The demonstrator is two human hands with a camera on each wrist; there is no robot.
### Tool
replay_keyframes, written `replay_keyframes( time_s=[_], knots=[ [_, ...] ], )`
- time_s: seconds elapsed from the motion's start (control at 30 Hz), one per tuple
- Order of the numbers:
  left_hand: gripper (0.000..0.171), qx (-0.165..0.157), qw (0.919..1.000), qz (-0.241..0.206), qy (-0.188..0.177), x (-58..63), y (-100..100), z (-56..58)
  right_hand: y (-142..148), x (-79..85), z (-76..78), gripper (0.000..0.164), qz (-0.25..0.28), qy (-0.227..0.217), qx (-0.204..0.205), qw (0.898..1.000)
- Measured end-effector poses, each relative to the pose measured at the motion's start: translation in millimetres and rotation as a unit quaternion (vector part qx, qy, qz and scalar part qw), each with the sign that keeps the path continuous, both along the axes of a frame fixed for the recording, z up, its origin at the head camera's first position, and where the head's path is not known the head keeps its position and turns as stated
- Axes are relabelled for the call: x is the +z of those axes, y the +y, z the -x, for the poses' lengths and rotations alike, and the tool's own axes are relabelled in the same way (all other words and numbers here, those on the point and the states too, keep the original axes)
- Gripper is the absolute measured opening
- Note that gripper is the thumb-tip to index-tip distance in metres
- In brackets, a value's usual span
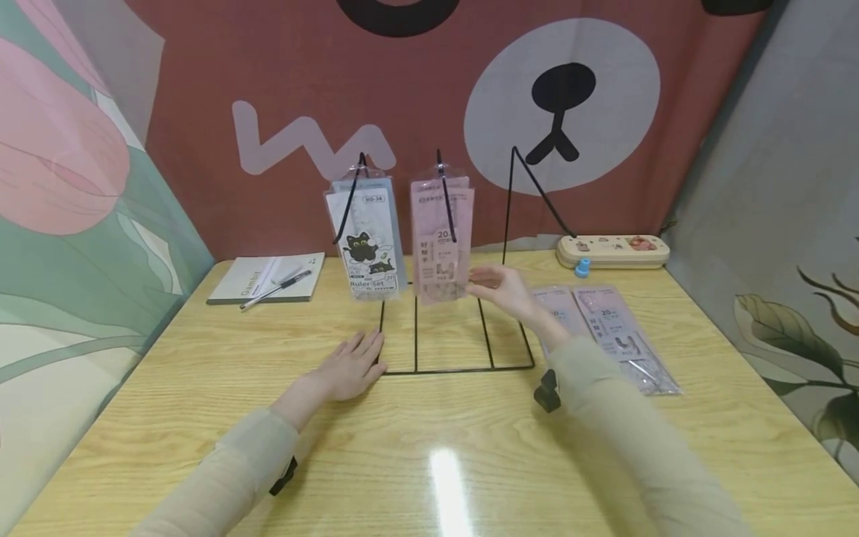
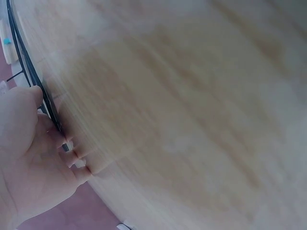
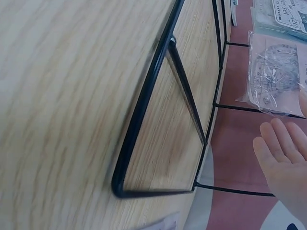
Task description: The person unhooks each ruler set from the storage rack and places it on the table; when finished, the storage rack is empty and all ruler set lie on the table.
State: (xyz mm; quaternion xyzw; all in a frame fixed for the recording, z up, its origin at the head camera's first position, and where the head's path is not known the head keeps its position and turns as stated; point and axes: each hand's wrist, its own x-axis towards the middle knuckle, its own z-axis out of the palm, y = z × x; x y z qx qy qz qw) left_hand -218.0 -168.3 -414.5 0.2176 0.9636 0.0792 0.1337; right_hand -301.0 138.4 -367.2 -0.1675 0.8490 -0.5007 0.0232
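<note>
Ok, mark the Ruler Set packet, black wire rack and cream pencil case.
Ruler Set packet (image 1: 362, 248): head view, upper cat.
Black wire rack (image 1: 456, 371): head view, front bar.
Cream pencil case (image 1: 607, 247): head view, lid.

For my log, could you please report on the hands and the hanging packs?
Left hand at black rack, front left corner. Right hand at edge of hanging pink packs. Right sleeve partly hides tabletop packs.

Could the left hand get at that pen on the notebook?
Probably yes: the left hand rests at the edge of the rack, and nothing stands on the table between it and the pen.
</note>
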Motion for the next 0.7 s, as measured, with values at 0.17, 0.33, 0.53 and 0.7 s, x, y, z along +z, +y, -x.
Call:
replay_keyframes(
  time_s=[0.17, 0.33, 0.53, 0.7],
  knots=[
    [0.062, -0.001, 1.0000, -0.002, -0.003, 2.5, 1, -0.7, -9, -1.3, 5.3, 0.041, 0.002, -0.023, -0.018, 1.000],
    [0.061, -0.003, 1.0000, 0.000, -0.002, 1.2, 1, -0.2, -16, -3.7, 9.8, 0.038, 0.014, -0.039, -0.023, 0.999],
    [0.062, -0.002, 1.0000, 0.004, -0.006, -0.2, 1, 0.9, -19, -3.9, 5.8, 0.033, 0.025, -0.045, -0.021, 0.998],
    [0.063, 0.001, 1.0000, 0.007, -0.003, -0.2, 1, 0.6, -17, -1.6, -6.0, 0.032, 0.004, -0.045, 0.005, 0.999]
  ],
)
